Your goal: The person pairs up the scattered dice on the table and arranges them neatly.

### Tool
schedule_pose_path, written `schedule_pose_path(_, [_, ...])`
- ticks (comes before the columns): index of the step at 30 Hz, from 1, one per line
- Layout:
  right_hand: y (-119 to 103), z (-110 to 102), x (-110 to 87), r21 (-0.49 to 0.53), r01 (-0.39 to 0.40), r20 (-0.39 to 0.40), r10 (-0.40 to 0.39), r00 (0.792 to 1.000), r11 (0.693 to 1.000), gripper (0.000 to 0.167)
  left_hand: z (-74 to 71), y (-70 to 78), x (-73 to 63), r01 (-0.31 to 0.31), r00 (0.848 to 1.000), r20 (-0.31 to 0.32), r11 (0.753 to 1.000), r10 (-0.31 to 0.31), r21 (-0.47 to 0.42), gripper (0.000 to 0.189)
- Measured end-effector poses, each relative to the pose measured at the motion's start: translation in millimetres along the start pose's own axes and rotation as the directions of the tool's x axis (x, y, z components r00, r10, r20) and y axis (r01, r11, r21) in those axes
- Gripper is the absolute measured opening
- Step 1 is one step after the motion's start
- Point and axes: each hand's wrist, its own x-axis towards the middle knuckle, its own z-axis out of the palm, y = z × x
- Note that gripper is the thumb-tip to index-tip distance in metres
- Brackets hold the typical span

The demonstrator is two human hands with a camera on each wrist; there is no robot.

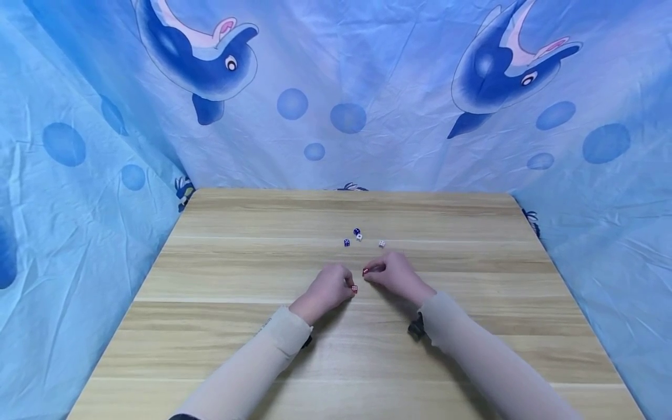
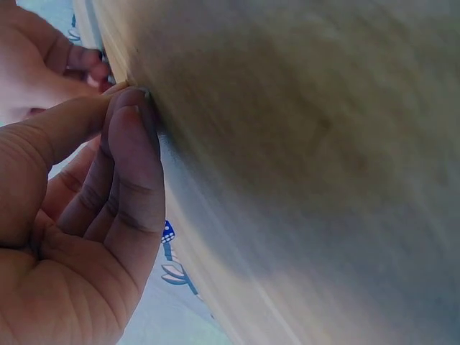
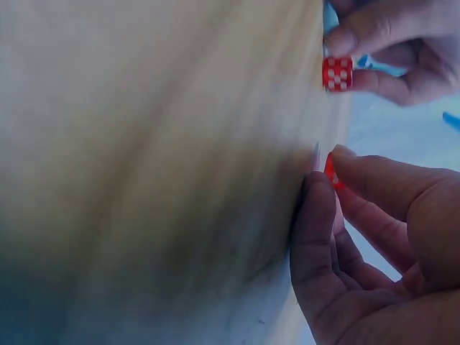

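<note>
Near the middle of the wooden table, my left hand (image 1: pixel 329 287) pinches a red die (image 1: pixel 354 289) with white pips between thumb and fingers. Just to its right, my right hand (image 1: pixel 395 274) pinches a second red die (image 1: pixel 365 272). Both dice are low at the tabletop, a short gap apart. In the right wrist view the left hand's red die (image 3: pixel 337 74) shows fully, while the right hand's red die (image 3: pixel 333 172) is partly covered by fingertips. From the left wrist, the fingers of the left hand (image 2: pixel 93 187) hide its die.
Beyond the hands lie two blue dice, one at the left (image 1: pixel 347 242) and one farther back (image 1: pixel 357 231). A white die (image 1: pixel 359 237) sits close to the back one; another white die (image 1: pixel 381 244) lies to the right. Blue dolphin-print cloth (image 1: pixel 336 157) surrounds the wooden table (image 1: pixel 220 268).
</note>
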Motion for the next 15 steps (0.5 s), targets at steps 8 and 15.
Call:
schedule_pose_path(8, [-8.4,9.9,-21.3,0.021,0.125,0.067,-0.126,0.99,0.992,0.01,1.9,0.0,0.7,0.007,1.0,-0.002,1.0,-0.007,-0.01,0.011])
schedule_pose_path(15, [-17.1,14.1,-27.1,0.016,0.156,0.074,-0.157,0.985,0.988,0.008,2.1,1.4,2.1,0.004,1.0,-0.012,1.0,-0.004,0.017,0.013])
